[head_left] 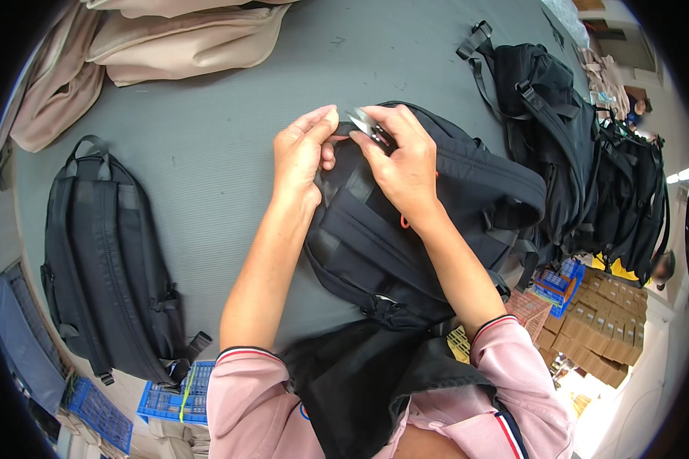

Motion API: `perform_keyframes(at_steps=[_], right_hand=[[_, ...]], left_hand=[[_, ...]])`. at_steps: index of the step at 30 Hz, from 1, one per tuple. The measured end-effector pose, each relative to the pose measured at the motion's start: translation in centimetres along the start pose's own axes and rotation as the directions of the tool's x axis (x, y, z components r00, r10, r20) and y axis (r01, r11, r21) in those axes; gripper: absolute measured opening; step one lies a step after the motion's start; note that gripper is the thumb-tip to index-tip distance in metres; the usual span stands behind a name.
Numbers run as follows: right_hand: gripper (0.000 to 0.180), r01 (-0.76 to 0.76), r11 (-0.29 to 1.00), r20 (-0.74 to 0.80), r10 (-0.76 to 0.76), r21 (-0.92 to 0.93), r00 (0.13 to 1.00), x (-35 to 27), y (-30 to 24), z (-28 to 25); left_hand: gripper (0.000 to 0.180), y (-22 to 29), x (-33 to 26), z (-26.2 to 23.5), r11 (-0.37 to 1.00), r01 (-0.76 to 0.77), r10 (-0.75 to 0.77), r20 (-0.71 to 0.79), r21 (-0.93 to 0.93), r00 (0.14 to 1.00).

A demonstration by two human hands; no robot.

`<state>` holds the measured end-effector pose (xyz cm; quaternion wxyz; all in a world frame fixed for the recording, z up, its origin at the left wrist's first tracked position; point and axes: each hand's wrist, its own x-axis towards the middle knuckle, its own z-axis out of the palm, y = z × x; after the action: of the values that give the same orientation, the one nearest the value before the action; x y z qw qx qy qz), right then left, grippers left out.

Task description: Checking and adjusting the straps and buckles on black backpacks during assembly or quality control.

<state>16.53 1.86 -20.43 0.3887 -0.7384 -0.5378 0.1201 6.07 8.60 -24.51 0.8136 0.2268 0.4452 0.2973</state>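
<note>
A black backpack [383, 229] lies on the grey table in front of me, its padded straps facing up. My left hand [302, 149] pinches a short dark strap loop [346, 129] at the backpack's top end. In my right hand [406, 157] is a small pair of thread snips [371, 128], its metal blades pointing at that loop. The blade tips are close to my left fingertips; whether they touch the fabric I cannot tell. A red-orange cord or ring [405, 222] shows beside my right wrist.
Another black backpack [103, 252] lies at the left. More black backpacks [547, 122] are heaped at the right edge, and beige bags [191, 42] lie at the far left. Blue crates [177, 394] stand below the table, with stacked cardboard boxes [597, 321] at the right.
</note>
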Motion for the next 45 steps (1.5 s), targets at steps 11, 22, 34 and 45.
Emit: perform_keyframes(at_steps=[11,22,34,45], right_hand=[[0.015,0.406,0.816,0.161,-0.374,-0.411,0.913,0.9,1.8,0.1],[0.008,-0.222,0.947,0.007,0.227,0.231,0.974,0.9,2.5,-1.3],[0.025,0.232,0.905,0.338,-0.106,-0.356,0.935,1.3,0.8,-4.5],[0.023,0.361,0.828,0.232,-0.285,-0.43,0.93,0.9,1.8,-3.6]], left_hand=[[0.026,-0.1,-0.4,0.5,0.997,-0.043,0.045,-0.03,0.062,0.999],[0.032,-0.6,0.4,0.0,0.997,0.065,-0.066,-0.021,-0.049,0.998],[0.032,-0.3,0.2,0.3,0.997,0.069,-0.07,-0.012,-0.028,0.997],[0.034,-0.2,0.4,0.2,0.996,0.082,-0.082,-0.005,-0.027,0.997]])
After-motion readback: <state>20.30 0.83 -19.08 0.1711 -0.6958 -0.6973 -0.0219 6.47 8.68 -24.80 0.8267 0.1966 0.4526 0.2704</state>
